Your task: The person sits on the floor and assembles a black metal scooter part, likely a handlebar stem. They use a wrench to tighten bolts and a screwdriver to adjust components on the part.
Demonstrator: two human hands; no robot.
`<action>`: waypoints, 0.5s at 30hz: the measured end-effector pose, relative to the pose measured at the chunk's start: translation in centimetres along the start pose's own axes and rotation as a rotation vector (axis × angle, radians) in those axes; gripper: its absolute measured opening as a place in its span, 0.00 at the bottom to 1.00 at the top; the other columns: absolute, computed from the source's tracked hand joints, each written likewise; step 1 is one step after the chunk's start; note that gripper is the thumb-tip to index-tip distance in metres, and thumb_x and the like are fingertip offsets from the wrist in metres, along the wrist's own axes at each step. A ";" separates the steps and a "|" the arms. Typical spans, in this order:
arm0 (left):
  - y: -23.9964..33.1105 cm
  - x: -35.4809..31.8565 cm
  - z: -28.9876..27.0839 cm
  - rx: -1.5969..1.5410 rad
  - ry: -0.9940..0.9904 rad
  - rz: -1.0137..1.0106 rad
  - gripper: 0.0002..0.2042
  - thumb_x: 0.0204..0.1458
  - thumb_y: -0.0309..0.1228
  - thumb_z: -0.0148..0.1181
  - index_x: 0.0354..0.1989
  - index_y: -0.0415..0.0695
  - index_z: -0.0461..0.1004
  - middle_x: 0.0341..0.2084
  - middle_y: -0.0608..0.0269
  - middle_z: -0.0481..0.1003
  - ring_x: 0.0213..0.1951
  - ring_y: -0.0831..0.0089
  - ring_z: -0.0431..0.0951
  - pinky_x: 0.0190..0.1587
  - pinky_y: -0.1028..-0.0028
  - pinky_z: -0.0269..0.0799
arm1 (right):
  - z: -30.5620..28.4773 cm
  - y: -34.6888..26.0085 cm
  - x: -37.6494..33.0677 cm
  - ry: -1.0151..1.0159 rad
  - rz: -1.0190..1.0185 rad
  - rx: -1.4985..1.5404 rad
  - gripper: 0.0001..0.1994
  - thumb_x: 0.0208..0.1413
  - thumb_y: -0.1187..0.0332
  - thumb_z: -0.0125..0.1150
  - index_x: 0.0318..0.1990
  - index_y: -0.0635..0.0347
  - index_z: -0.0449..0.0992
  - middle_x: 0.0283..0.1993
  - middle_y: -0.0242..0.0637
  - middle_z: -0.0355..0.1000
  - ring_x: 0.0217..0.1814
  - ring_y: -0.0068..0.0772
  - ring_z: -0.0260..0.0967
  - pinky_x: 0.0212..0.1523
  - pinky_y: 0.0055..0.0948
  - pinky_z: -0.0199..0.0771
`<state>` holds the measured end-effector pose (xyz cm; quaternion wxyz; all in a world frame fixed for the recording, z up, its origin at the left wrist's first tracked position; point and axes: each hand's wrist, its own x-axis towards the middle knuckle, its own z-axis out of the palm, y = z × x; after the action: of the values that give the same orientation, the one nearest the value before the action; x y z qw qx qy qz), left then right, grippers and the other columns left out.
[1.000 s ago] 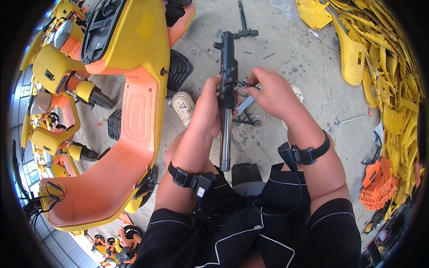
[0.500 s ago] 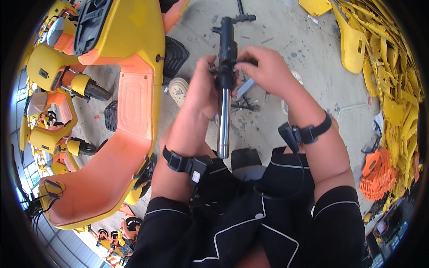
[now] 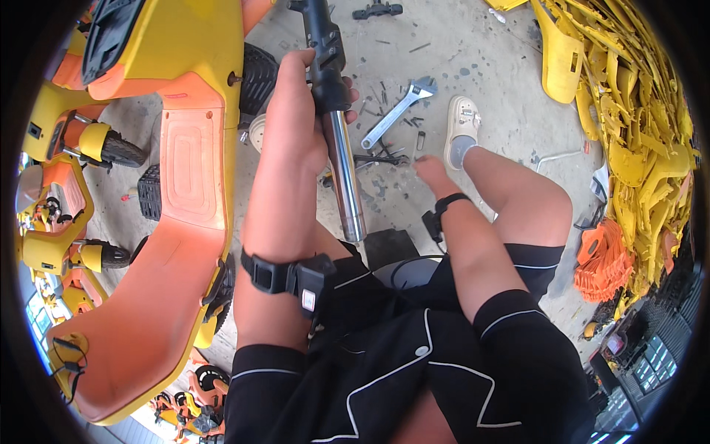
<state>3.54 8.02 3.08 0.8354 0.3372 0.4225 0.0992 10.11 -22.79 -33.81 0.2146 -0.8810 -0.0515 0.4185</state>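
Observation:
My left hand (image 3: 303, 133) is wrapped round a motorcycle-type fork leg (image 3: 323, 59), gripping its black upper part. The bright chrome tube (image 3: 342, 170) of the leg slants down toward my lap. My right hand (image 3: 431, 172) is low over the floor between my legs, fingers curled, beside the end of a dark hand tool (image 3: 379, 158). Whatever those fingers hold, if anything, is hidden. An adjustable wrench (image 3: 396, 115) lies just beyond, with several small bolts or pins (image 3: 382, 95) scattered round it.
A yellow and orange scooter body (image 3: 194, 170) stands close at my left, with more scooters (image 3: 66, 237) behind it. Yellow plastic panels (image 3: 643, 140) are heaped on the right, beside stacked orange parts (image 3: 603, 263). A black bracket-like part (image 3: 377, 10) lies ahead on the floor.
My right hand has left the fork leg and dropped toward the tools on the floor. My left hand keeps hold of the leg, which now sits farther left and tilts more.

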 end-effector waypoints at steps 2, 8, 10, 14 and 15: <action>-0.4 0.1 -0.8 0.046 0.012 -0.008 0.21 0.61 0.47 0.50 0.45 0.37 0.72 0.30 0.55 0.76 0.32 0.67 0.79 0.33 0.68 0.76 | 3.4 0.7 -1.6 -0.086 -0.023 -0.066 0.20 0.52 0.56 0.59 0.45 0.61 0.83 0.47 0.52 0.80 0.53 0.55 0.76 0.55 0.45 0.75; -1.6 -0.4 -1.2 0.129 0.071 -0.175 0.22 0.60 0.49 0.52 0.45 0.38 0.73 0.31 0.56 0.77 0.33 0.68 0.80 0.33 0.69 0.76 | 7.0 0.5 2.5 0.055 -0.067 -0.156 0.19 0.49 0.58 0.66 0.46 0.59 0.84 0.45 0.50 0.81 0.52 0.51 0.77 0.54 0.42 0.76; -2.0 -0.2 -1.9 0.143 0.064 -0.201 0.22 0.60 0.50 0.53 0.44 0.39 0.74 0.31 0.58 0.77 0.33 0.69 0.80 0.34 0.70 0.76 | 6.0 -1.7 3.3 0.141 0.004 -0.082 0.20 0.49 0.57 0.66 0.44 0.62 0.84 0.44 0.52 0.81 0.52 0.52 0.78 0.53 0.42 0.76; -1.6 -0.4 -1.5 0.156 0.025 -0.198 0.23 0.61 0.52 0.51 0.45 0.40 0.75 0.31 0.59 0.76 0.32 0.71 0.79 0.33 0.71 0.75 | 4.5 -3.7 3.2 0.462 -0.060 -0.032 0.21 0.50 0.58 0.66 0.43 0.69 0.81 0.43 0.57 0.80 0.49 0.56 0.79 0.51 0.43 0.77; -1.6 -0.3 -1.4 0.146 -0.002 -0.192 0.24 0.61 0.52 0.51 0.45 0.40 0.75 0.31 0.60 0.77 0.32 0.71 0.79 0.32 0.72 0.75 | 4.0 -3.9 3.2 0.397 -0.014 -0.023 0.21 0.50 0.58 0.66 0.44 0.70 0.81 0.44 0.58 0.80 0.50 0.56 0.78 0.51 0.44 0.77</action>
<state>2.09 7.33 1.67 0.8148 0.3552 0.4581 -0.0125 9.46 -17.10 -36.67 0.2133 -0.9482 -0.0192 0.2346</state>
